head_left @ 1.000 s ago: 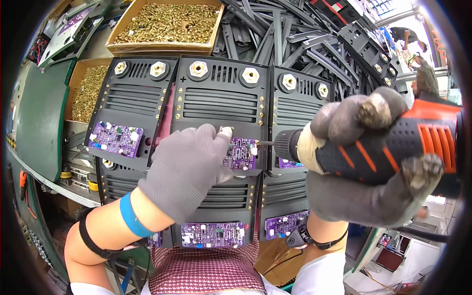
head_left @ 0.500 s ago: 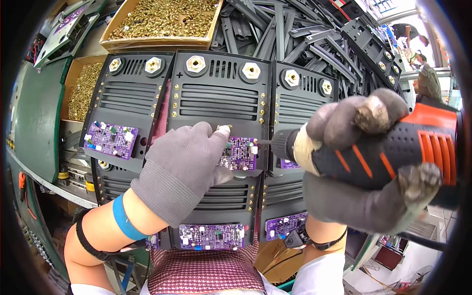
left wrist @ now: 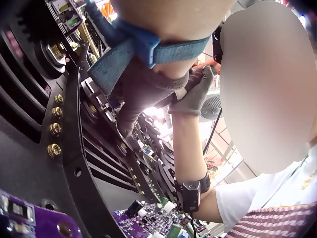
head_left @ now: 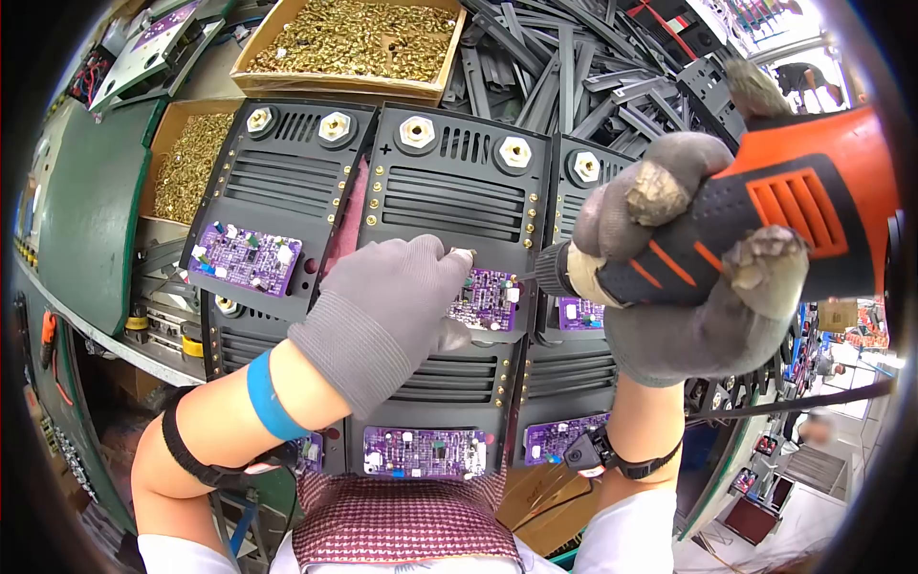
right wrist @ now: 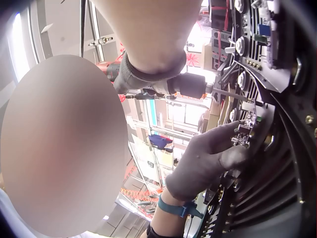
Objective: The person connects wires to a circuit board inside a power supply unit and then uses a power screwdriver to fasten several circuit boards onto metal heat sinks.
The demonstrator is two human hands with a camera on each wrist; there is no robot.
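Observation:
My gloved left hand (head_left: 387,311) holds a small purple circuit board (head_left: 490,304) between thumb and fingers, against the black vented panel (head_left: 454,239) in the middle. Part of that board is hidden behind the hand. An orange-and-black power drill (head_left: 827,210) is gripped in my gloved right hand (head_left: 669,340), its chuck (head_left: 553,271) pointing left. In the right wrist view, the thin driver bit (right wrist: 230,93) reaches to the board's upper edge, close to the left hand's fingers. Brass screws (head_left: 532,220) line both sides of the panel above the board.
More black panels (head_left: 277,206) with purple boards (head_left: 426,452) lie around the middle one. Boxes of brass fittings (head_left: 359,43) stand at the back and left. Behind lies a heap of dark metal strips (head_left: 574,77). A cable (head_left: 794,407) runs below the drill.
The drill's rear end has swung up and its body has tilted, while the bit stays by the same board. The left hand keeps its hold, and the head view has shifted slightly.

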